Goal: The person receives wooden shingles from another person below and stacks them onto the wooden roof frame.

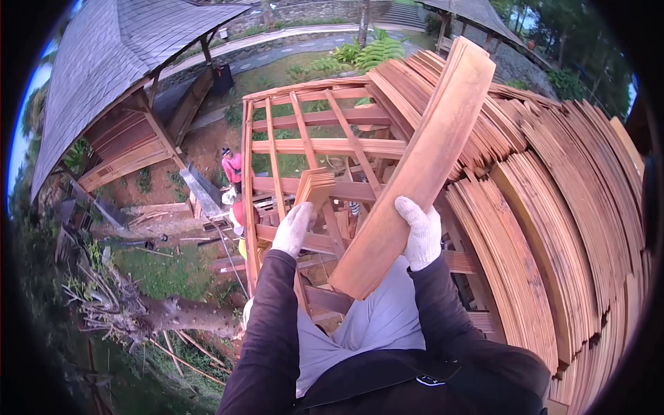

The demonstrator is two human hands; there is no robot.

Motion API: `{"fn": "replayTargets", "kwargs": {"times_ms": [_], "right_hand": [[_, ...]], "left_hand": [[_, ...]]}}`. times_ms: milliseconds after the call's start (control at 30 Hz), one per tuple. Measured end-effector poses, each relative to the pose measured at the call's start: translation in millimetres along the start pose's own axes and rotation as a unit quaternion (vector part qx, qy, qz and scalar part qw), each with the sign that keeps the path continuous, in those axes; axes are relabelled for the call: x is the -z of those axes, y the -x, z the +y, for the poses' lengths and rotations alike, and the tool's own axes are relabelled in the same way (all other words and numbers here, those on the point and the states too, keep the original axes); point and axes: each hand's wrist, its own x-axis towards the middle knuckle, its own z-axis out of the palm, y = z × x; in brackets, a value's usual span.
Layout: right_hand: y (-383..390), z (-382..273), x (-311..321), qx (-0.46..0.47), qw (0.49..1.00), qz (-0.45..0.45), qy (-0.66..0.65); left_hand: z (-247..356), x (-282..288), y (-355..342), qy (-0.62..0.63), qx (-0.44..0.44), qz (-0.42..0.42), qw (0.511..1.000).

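Note:
My right hand [420, 232], in a white knit glove, is closed on the right edge of a long bundle of thin reddish-brown wooden boards [422, 166]. Its thumb lies over the top face, and the bundle tilts from my lap up to the far right. My left hand [294, 227], gloved likewise, grips the near end of a short stack of wooden shingles [316, 185], whose thin edges fan out. The fingers of both hands are partly hidden. Open roof framing [304, 146] of crossing battens and rafters lies beyond and below the hands.
Overlapping piles of thin boards [512, 263] cover the right side. Through the framing, the ground shows well below. Down there stand a person in pink [233, 167] and another in a red helmet [238, 214]. A shingled roof [117, 59] rises at left; a tree trunk [187, 315] stands lower left.

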Motion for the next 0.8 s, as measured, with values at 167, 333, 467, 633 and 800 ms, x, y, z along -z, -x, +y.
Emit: {"fn": "replayTargets", "kwargs": {"times_ms": [167,333,467,633,800], "right_hand": [[15.5,-95.3,69.2,0.057,0.992,0.112,0.001],[79.4,-190.0,148.7,0.195,0.954,0.225,0.027],[137.4,-252.5,196.7,0.285,0.883,0.371,0.048],[189.1,-343.9,264.4,0.411,0.782,0.464,0.072],[210.2,-443.7,358.0,0.489,0.671,0.555,0.051]], "left_hand": [[-52.7,12.0,-29.0,-0.014,0.028,-0.02,0.999],[-80.5,26.8,-51.5,-0.046,0.095,-0.055,0.993],[-84.3,50.0,-59.9,-0.05,0.137,-0.06,0.987],[-97.5,43.2,-61.7,-0.134,0.179,-0.055,0.973],[-108.3,71.7,-66.6,-0.163,0.16,-0.055,0.972]]}}
